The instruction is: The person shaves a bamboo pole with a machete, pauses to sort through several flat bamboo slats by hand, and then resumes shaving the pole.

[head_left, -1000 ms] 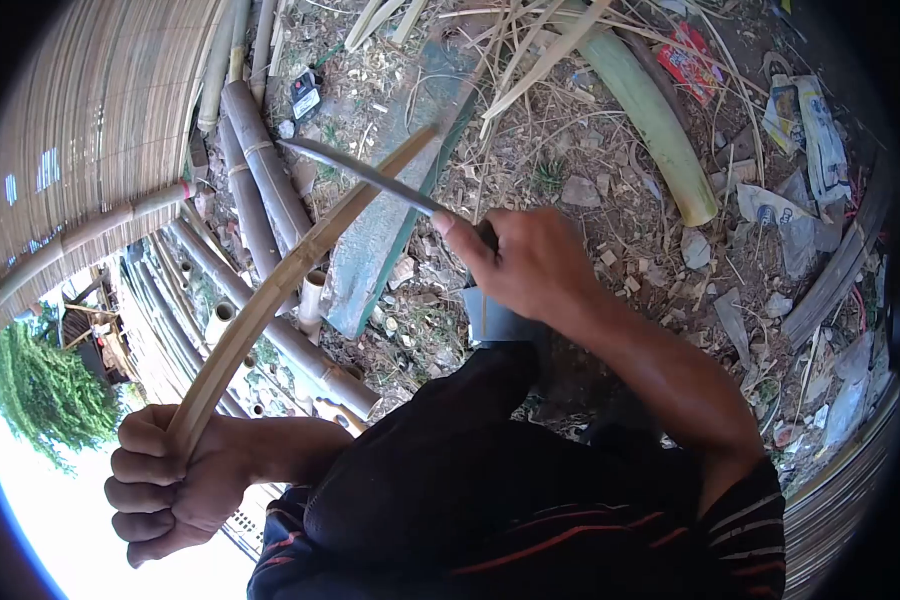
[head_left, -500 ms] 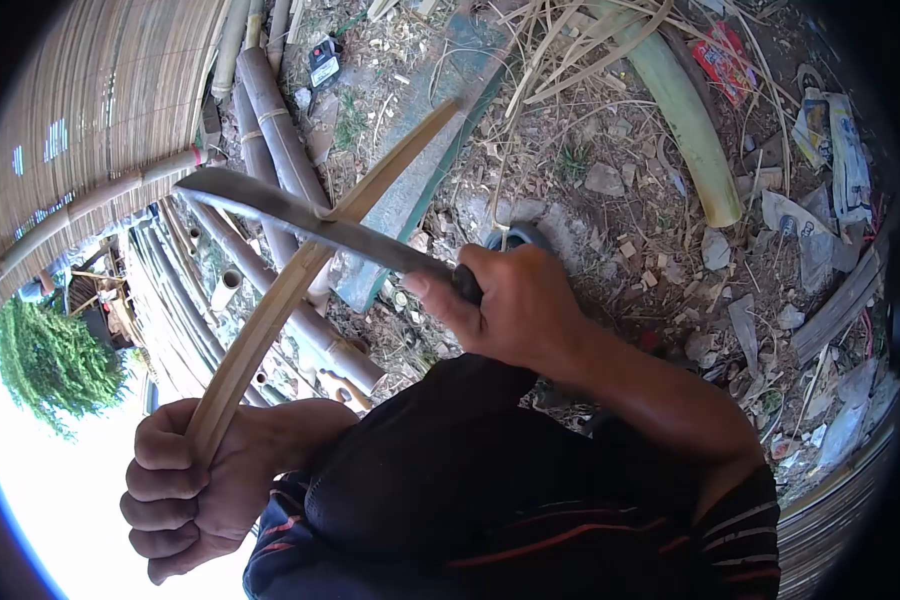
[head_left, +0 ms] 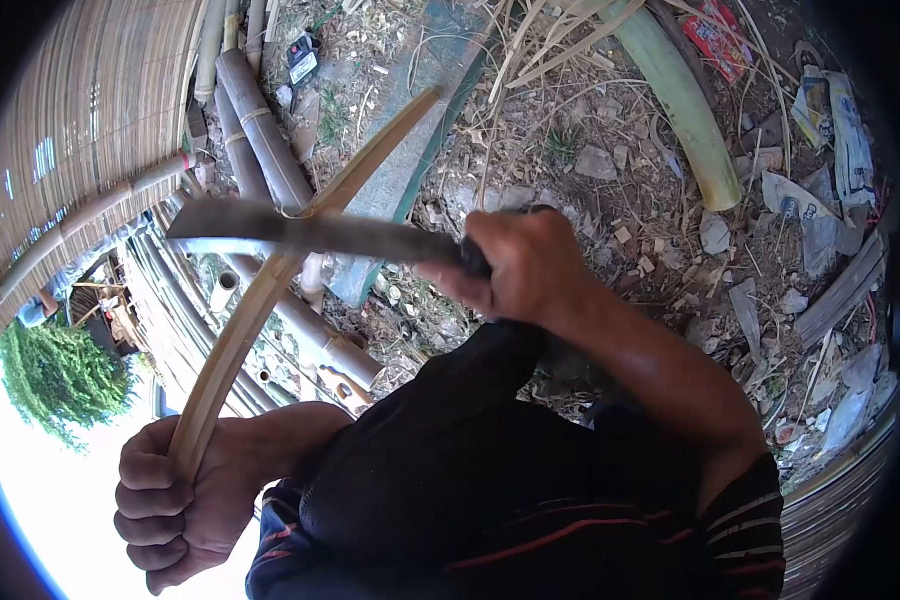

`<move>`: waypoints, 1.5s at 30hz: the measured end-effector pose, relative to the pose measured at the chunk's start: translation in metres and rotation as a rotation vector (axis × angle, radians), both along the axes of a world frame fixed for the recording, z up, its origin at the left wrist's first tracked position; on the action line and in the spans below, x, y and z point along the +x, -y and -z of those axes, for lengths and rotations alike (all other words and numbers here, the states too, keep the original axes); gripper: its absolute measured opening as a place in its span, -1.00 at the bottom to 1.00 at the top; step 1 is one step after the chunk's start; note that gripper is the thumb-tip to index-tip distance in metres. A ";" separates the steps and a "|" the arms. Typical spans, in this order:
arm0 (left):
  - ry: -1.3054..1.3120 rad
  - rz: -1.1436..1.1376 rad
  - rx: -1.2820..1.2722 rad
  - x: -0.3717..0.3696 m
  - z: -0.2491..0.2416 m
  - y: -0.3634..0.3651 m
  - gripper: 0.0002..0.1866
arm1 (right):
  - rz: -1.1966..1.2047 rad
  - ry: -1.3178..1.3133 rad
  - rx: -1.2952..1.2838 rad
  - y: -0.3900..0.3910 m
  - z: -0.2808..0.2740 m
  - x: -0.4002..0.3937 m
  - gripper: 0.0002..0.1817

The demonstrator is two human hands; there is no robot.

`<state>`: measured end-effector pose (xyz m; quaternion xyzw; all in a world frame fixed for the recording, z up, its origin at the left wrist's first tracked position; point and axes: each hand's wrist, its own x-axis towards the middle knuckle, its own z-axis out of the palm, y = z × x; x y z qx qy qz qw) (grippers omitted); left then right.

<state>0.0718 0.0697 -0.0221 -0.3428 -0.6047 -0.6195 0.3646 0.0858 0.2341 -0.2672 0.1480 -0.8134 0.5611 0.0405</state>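
My left hand (head_left: 188, 492), at the lower left, is closed in a fist around the lower end of a long, pale split bamboo strip (head_left: 232, 360). The strip slants up to the right, and its pointed far end lies over a green-edged board. In my right hand (head_left: 532, 262) is the dark handle of a machete (head_left: 228, 222). Its broad blade, smeared by motion, crosses over the strip near the middle. A small curl of shaving stands at the blade's upper edge, on the strip.
A thick green bamboo stem (head_left: 675, 110) lies at the upper right near loose strips. Brown bamboo poles (head_left: 260, 120) and the green-edged board (head_left: 395, 180) are beyond the blade. A slatted bamboo screen (head_left: 100, 100) stands left. Wood chips and plastic wrappers (head_left: 850, 150) litter the ground.
The machete has turned closer to level in the view, its tip lower and its handle higher. The strip and left hand appear slightly further left, as does much of the background.
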 end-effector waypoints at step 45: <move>0.175 0.748 -0.031 -0.016 0.006 0.011 -0.89 | -0.153 0.380 -0.142 -0.025 -0.036 0.008 -0.20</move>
